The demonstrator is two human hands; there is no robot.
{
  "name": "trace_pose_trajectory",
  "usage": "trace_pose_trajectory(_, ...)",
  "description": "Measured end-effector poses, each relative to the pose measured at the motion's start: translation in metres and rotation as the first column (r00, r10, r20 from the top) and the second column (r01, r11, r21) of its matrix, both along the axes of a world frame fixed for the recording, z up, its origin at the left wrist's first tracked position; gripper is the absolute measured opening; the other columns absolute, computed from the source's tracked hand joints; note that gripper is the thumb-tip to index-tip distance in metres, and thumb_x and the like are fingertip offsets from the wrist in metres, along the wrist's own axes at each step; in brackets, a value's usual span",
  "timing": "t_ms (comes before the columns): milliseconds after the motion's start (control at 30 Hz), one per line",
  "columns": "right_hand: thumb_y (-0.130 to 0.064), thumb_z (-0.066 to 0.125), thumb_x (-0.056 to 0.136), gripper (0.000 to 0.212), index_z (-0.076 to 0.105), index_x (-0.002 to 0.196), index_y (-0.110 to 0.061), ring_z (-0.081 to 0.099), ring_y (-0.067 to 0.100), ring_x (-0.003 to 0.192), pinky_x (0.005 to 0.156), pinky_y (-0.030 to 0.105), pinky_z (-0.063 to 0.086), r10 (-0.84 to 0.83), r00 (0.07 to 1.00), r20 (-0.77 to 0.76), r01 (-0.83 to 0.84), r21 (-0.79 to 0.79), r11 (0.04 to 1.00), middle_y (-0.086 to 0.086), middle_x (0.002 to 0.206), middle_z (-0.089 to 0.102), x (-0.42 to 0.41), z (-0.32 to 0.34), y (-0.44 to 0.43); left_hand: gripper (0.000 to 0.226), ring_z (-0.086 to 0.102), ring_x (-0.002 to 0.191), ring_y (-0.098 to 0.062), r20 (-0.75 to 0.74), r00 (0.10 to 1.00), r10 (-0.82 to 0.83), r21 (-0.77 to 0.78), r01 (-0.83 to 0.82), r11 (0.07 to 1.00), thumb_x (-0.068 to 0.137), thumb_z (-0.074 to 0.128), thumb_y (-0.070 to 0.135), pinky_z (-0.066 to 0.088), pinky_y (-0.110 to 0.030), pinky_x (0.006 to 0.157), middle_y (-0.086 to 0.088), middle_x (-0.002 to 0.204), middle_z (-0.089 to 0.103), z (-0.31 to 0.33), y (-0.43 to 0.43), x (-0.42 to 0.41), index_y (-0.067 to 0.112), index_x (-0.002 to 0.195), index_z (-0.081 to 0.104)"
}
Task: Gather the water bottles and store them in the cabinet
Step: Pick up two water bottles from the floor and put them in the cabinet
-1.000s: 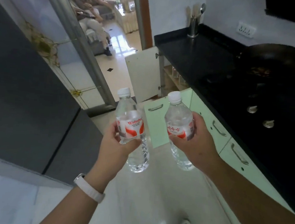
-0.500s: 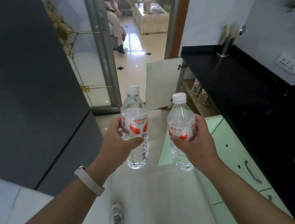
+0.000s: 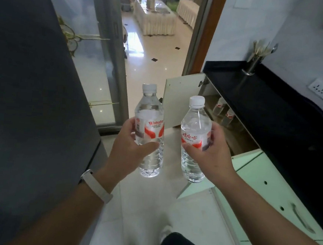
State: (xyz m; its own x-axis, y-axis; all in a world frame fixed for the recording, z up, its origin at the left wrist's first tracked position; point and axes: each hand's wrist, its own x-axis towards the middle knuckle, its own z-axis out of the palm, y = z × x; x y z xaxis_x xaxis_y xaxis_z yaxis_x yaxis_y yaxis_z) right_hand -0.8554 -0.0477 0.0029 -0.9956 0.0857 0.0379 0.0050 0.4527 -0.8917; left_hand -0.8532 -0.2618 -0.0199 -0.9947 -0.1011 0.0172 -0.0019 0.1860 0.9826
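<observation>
In the head view both forearms reach forward from the bottom of the frame, each hand carrying one water bottle upright at about chest level above the pale floor (image 3: 150,208). The left hand (image 3: 130,145), with a light wristband (image 3: 96,185) on its wrist, wraps its fingers round the label of the left bottle (image 3: 151,110), thumb pressed across the front just under the red print. The right hand (image 3: 212,153) grasps the right bottle (image 3: 195,123) the same way, at the label, fingers curled behind and thumb in front. Both bottles are clear plastic with white caps screwed on, red-and-white labels and ribbed lower halves; they look full. They stand side by side, apart from each other, the left one a little higher. Ahead and to the right the cabinet (image 3: 238,136) under the black countertop (image 3: 264,103) stands open, its white door (image 3: 181,98) swung outward just behind the two caps. Inside on the shelf, stored bottles (image 3: 221,105) with red labels are partly visible. A metal utensil holder (image 3: 253,63) stands on the counter's far corner.
</observation>
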Motion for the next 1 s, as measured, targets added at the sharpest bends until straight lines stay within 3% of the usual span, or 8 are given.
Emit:
trace_pose_trajectory(133,-0.030,0.085,0.073,0.077,0.038,0.135,-0.036,0.060,0.009,0.105,0.090,0.029,0.053,-0.010,1.000,0.024,0.010,-0.005,1.000,-0.020,0.116,0.054,-0.039,-0.010,-0.013,0.061,0.065,0.102,-0.011,0.057,0.998,-0.002,0.030,0.000,1.000,0.079,0.083,0.016,0.057,-0.028,0.086,0.009,0.113,0.063,-0.009,-0.010,-0.037,0.025,0.128,0.048)
trace_pose_trajectory(467,-0.030,0.084,0.075,0.066,0.038,0.121,-0.045,0.061,-0.001,0.097,0.068,0.010,0.048,-0.083,0.992,0.096,0.100,-0.189,0.977,-0.026,0.108,0.056,-0.195,-0.045,-0.009,0.067,0.066,0.104,-0.015,0.127,0.991,-0.048,-0.021,0.051,0.998,0.078,0.084,0.017,0.059,-0.036,0.089,0.006,0.116,0.062,-0.017,0.009,-0.205,0.022,0.133,0.046)
trace_pose_trajectory(667,-0.027,0.085,0.073,0.074,0.041,0.131,-0.036,0.061,-0.004,0.094,0.061,0.008,0.048,-0.183,0.976,0.115,0.205,-0.228,0.952,-0.020,0.113,0.059,-0.289,-0.045,0.035,0.060,0.068,0.089,-0.011,0.137,0.985,-0.102,-0.079,0.114,0.990,0.076,0.084,0.007,0.059,-0.022,0.072,-0.001,0.107,0.065,-0.010,0.054,-0.312,0.016,0.126,0.050)
trace_pose_trajectory(767,-0.027,0.086,0.071,0.078,0.041,0.134,-0.034,0.062,-0.002,0.095,0.067,0.012,0.052,-0.242,0.965,0.098,0.259,-0.222,0.940,-0.018,0.114,0.060,-0.319,-0.046,0.062,0.060,0.069,0.084,-0.005,0.140,0.981,-0.135,-0.090,0.149,0.985,0.075,0.085,0.005,0.057,-0.020,0.069,0.000,0.105,0.066,-0.010,0.079,-0.352,0.015,0.124,0.052)
trace_pose_trajectory(1000,-0.032,0.085,0.070,0.077,0.039,0.131,-0.039,0.062,0.002,0.101,0.080,0.022,0.053,-0.417,0.903,0.109,0.430,-0.189,0.883,-0.019,0.116,0.058,-0.333,-0.046,0.118,0.060,0.070,0.094,-0.014,0.145,0.944,-0.298,-0.149,0.318,0.936,0.072,0.087,0.008,0.059,-0.032,0.080,0.002,0.106,0.069,-0.010,0.140,-0.412,0.017,0.122,0.054)
